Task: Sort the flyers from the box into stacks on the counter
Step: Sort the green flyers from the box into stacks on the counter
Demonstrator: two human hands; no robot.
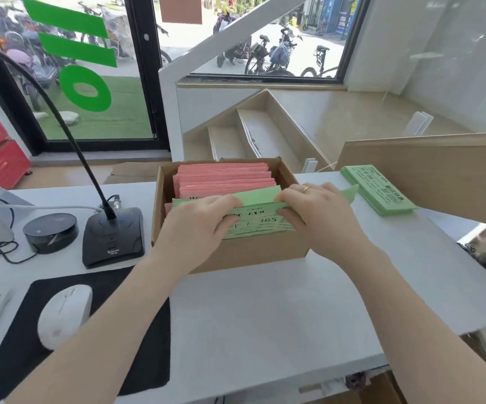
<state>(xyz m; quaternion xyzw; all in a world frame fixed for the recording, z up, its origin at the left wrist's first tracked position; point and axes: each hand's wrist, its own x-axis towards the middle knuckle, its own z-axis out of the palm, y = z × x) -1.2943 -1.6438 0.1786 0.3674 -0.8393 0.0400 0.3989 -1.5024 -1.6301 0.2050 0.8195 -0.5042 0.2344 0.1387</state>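
A brown cardboard box (236,255) stands on the white counter (265,316). Inside it, pink flyers (224,177) fill the back and green flyers (257,221) lie at the front. My left hand (198,225) grips the left part of the green flyers inside the box. My right hand (317,211), with a ring on one finger, pinches their right end and bends the top sheets up. A stack of green flyers (377,189) lies on the counter to the right of the box.
A black desk microphone (112,237) with a long gooseneck and a round black device (50,232) stand left of the box. A white mouse (64,314) rests on a black pad (32,345). A wooden panel (439,176) rises at the right.
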